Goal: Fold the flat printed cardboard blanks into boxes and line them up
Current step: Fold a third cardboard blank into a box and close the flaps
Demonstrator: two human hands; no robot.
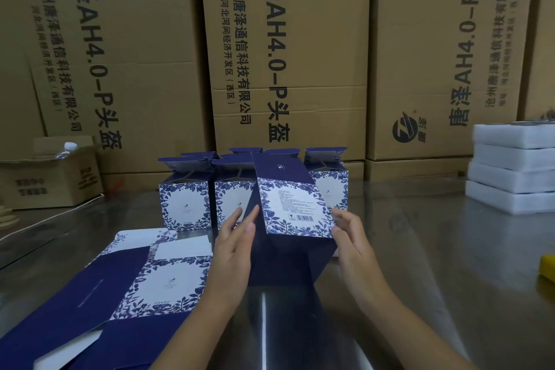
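Head view: the half-formed box (292, 210) stands tilted near the middle of the table (420, 249), just in front of the row (184, 204) of finished boxes at 12 o'clock. The left hand (237, 246) lays straight fingers flat against the box's dark side panel at 9 o'clock. The right hand (350, 237) curls its fingers round the box's lower edge at 3 o'clock, grasping it. Flat blanks (144, 276) lie at 8 o'clock, just beside the left wrist.

The box looks like thin printed card: light, springy at the creases and easy to dent (probably slick on this shiny table too). It is best held at edges and corners beside the score lines, with flat fingers pushing the panels.

The box's bottom flaps are hidden by its own panels and the hands, so I cannot tell whether they are locked. Its small print is unreadable. The row's rear boxes are partly hidden, and the blanks are cut off at 7 o'clock.
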